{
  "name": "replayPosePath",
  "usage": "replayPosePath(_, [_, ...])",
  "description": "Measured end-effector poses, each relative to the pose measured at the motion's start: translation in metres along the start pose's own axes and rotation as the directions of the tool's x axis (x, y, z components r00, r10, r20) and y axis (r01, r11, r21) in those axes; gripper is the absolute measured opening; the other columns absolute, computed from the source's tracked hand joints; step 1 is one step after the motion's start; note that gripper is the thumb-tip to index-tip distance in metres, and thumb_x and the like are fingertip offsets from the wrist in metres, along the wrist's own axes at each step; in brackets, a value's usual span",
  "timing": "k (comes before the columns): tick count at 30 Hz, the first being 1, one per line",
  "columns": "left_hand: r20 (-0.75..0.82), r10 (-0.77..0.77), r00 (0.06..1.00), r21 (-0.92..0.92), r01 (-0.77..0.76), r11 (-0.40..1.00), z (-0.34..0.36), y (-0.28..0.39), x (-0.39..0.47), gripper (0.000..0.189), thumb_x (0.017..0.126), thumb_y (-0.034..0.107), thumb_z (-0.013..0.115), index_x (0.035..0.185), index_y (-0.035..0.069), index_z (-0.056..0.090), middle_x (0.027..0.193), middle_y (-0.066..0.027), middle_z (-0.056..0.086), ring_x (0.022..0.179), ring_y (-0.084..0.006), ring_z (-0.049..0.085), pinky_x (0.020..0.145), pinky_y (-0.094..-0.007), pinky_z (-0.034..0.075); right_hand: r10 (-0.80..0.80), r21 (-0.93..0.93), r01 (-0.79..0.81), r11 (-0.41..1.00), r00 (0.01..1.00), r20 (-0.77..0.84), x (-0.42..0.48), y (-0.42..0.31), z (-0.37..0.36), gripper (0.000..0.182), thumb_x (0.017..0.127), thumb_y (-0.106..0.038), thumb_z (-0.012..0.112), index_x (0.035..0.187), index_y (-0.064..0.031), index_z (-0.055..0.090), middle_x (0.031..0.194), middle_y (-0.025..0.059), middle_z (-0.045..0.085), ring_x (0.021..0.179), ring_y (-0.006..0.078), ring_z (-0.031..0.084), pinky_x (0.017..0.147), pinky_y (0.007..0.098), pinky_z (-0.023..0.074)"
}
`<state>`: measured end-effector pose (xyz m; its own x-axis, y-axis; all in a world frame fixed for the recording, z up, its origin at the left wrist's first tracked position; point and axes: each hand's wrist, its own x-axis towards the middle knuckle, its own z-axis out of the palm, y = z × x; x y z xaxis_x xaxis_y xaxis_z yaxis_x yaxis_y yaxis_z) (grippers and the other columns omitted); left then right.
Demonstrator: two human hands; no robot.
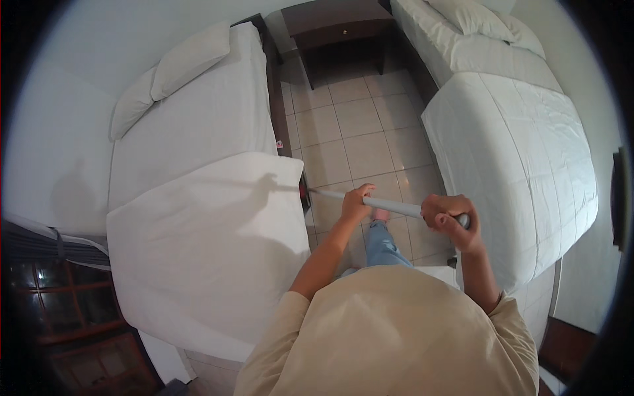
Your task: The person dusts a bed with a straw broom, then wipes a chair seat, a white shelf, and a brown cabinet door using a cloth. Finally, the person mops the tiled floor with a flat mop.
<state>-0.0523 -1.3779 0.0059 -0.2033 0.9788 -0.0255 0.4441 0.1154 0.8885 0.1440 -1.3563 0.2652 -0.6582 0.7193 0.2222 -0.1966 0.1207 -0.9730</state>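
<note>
A long pale grey pole (394, 206) runs nearly level across my front, over the tiled floor between two beds. My right hand (450, 218) is closed around it near its rounded end. Farther along the pole, my left hand (357, 202) holds it with the thumb side towards the floor ahead. The pole's far end reaches the side of the left bed, where a small red and dark thing (303, 190) shows at the bed's lower edge. What the far end bears is hidden there.
The left bed (198, 257) has white covers and pillows (190, 62). A white quilt (515, 148) covers the right bed. Between their heads stands a dark wooden table with a drawer (342, 30). A window (64, 297) with a dark curtain (29, 245) is at the left.
</note>
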Motion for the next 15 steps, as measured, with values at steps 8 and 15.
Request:
replayPosePath(8, [0.216,0.145,0.966,-0.227,-0.095,0.969,0.031,0.079,0.132,0.038,0.066,0.002,0.057,0.102,0.012,0.059,0.076,-0.0111,0.062,0.074,-0.0244,0.061,0.065,-0.0328,0.046,-0.161,-0.266,0.194,0.944,0.977,0.139,0.102,-0.048,-0.058,0.030,0.071,-0.007,0.058,0.050,-0.0007,0.038,0.049,0.0073,0.043,0.044,0.0202,0.039,0.050,0.0330,0.0319])
replayPosePath(15, [0.155,0.011,0.988,0.014,-0.014,1.000,-0.018,0.152,0.145,0.049,0.064,0.004,0.059,0.111,0.017,0.055,0.081,-0.0119,0.065,0.078,-0.0304,0.062,0.067,-0.0386,0.047,-0.387,0.227,0.357,0.906,0.916,0.103,0.169,-0.060,-0.163,0.043,0.083,-0.026,0.053,0.046,-0.0122,0.036,0.040,0.0011,0.043,0.032,0.0136,0.039,0.037,0.0268,0.0329])
